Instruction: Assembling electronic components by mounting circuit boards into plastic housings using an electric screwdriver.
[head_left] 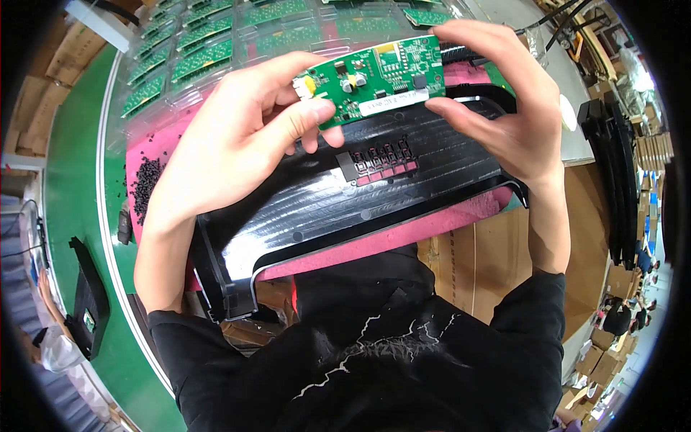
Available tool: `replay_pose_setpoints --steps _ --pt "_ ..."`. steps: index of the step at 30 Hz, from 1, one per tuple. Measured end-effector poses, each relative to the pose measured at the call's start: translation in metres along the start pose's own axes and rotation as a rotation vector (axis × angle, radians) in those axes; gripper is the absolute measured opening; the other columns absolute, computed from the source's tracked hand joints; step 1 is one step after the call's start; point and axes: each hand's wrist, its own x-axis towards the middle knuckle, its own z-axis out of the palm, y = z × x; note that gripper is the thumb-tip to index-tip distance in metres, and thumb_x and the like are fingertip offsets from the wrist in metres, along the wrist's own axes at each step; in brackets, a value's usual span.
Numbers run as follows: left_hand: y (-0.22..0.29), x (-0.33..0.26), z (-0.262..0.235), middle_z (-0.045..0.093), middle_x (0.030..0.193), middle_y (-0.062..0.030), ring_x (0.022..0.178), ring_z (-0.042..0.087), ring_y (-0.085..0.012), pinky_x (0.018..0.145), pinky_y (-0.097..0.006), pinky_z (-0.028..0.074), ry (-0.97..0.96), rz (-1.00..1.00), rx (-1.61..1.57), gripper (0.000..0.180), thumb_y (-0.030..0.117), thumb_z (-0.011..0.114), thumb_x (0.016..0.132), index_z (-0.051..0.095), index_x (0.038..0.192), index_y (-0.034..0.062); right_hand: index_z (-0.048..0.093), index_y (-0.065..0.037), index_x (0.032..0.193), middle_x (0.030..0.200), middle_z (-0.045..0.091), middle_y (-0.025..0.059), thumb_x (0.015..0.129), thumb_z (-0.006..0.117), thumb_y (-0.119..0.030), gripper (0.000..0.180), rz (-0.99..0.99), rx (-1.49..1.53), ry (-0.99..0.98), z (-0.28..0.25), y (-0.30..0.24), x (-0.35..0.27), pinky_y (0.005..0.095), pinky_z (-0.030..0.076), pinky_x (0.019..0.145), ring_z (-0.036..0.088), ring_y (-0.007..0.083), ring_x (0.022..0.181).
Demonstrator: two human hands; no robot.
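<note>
A green circuit board [392,81] is held up above a glossy black plastic housing [309,198]. It carries a white label strip along its lower edge and a white connector at its left end. My left hand [234,133] pinches that left end between thumb and fingers. At the board's right end, my right hand [507,108] has its index finger on the top corner and its thumb at the lower edge. The housing has a group of digit-shaped and square cutouts near its middle. It lies tilted on a pink foam mat [381,245].
Clear plastic trays [237,43] with several green boards stand at the far side. Many small black parts [149,180] are heaped on the mat's left. Another black housing [86,302] lies on the green table [133,338]. Long black parts [612,180] stack at right; a person [57,345] is at far left.
</note>
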Motion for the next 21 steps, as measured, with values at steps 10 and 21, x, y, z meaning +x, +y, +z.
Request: replay_pose_setpoints --steps 10,21 --pt "-0.026 0.003 0.02 0.069 0.094 -0.0037 0.081 0.063 -0.01 0.064 -0.023 0.053 0.053 -0.034 0.154 0.065 0.002 0.078 0.077 0.053 0.137 0.005 0.065 -0.002 0.111 0.106 0.068 0.011 0.066 0.085 -0.008 0.049 0.273 0.202 0.04 0.033 0.008 -0.051 0.0328 0.053 0.087 0.067 0.026 0.099" --pt "-0.043 0.0 0.022 0.06 0.097 -0.0104 0.081 0.063 -0.027 0.071 -0.037 0.052 -0.174 -0.007 0.658 0.058 0.017 0.086 0.066 0.061 0.116 0.0026 0.064 -0.001 0.106 0.12 0.061 0.0105 0.067 0.084 -0.015 0.046 0.442 0.437 -0.261 0.061 0.016 -0.073 0.0384 0.048 0.094 0.059 0.0318 0.108"
